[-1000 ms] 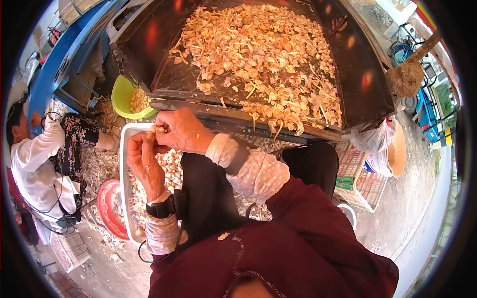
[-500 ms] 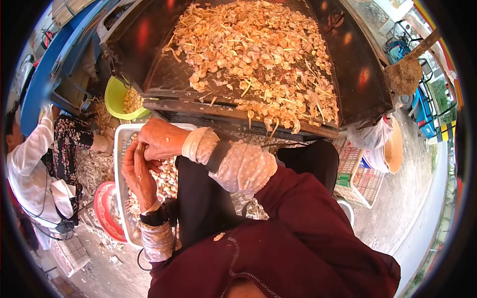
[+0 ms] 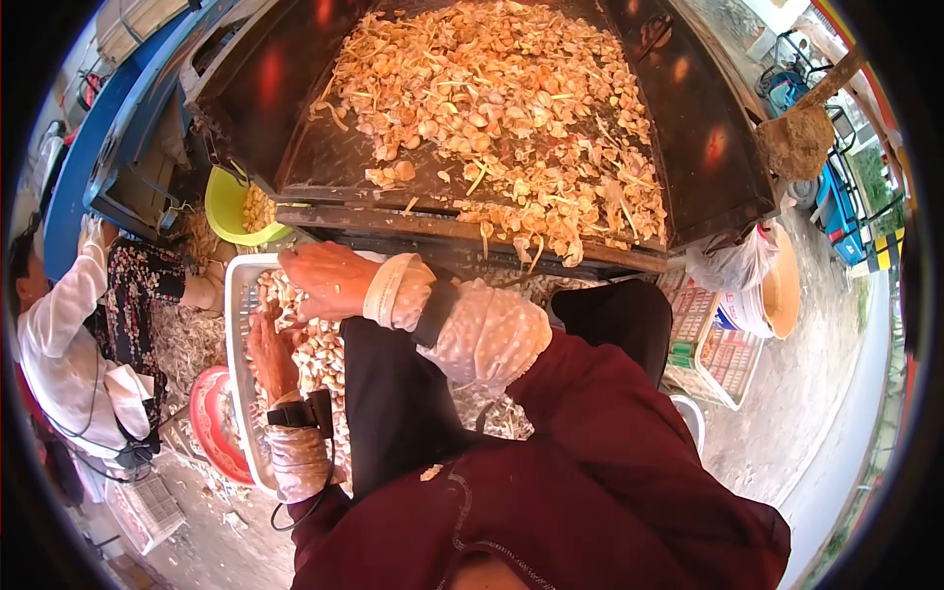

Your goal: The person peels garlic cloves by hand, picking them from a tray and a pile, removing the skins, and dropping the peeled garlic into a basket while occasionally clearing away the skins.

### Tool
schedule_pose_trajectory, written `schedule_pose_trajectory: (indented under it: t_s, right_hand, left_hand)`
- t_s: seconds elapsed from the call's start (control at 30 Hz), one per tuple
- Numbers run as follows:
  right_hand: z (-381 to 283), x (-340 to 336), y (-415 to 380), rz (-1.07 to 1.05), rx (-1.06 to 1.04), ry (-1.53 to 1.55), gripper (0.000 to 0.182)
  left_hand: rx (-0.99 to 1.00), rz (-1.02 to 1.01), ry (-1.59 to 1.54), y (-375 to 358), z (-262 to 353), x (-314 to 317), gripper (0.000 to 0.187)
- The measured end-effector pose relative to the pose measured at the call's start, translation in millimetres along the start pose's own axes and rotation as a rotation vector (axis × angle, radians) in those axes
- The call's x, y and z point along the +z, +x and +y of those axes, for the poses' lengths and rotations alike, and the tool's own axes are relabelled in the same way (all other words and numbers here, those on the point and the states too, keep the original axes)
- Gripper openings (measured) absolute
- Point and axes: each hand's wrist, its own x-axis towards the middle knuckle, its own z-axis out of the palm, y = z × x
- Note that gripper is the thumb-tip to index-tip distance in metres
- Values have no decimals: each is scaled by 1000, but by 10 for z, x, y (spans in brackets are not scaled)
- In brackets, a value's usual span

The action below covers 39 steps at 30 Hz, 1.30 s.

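A white plastic crate full of garlic cloves stands to the left of my knees. My left hand reaches down among the cloves, its fingers slightly apart and their tips partly hidden. Just above it, my right hand hangs over the crate's far end with the back of the hand up and the fingers curled under. What those fingers hold, if anything, is out of sight. A dark metal bed in front of me carries a wide heap of garlic cloves and loose skins.
A lime-green basin with peeled cloves sits beyond the crate, and a red basin lies left of it. Another person in a white top sits at the left. Plastic crates and a bucket stand at the right.
My hands were together above the crate and have parted. The left has gone down into the cloves; the right stays near the far end. The view has shifted slightly.
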Motion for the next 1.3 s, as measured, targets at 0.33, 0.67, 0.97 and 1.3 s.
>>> schedule_pose_trajectory:
  t_s: [0.33, 0.67, 0.97, 1.3]
  right_hand:
    - [1932, -1543, -1155, 680, 777, 219, 21]
    - [2324, -1509, -1053, 280, 727, 51, 18]
    - [1918, -1600, -1257, 465, 629, 784, 18]
    - [228, -1806, -1385, 204, 205, 1517, 18]
  left_hand:
    - [-9, -175, 583, 1, -25, -20, 43]
    - [38, -210, 649, -270, 539, 485, 36]
    - [102, -529, 409, -774, 1398, 1728, 27]
    - [373, -688, 52, -1225, 1442, 2411, 33]
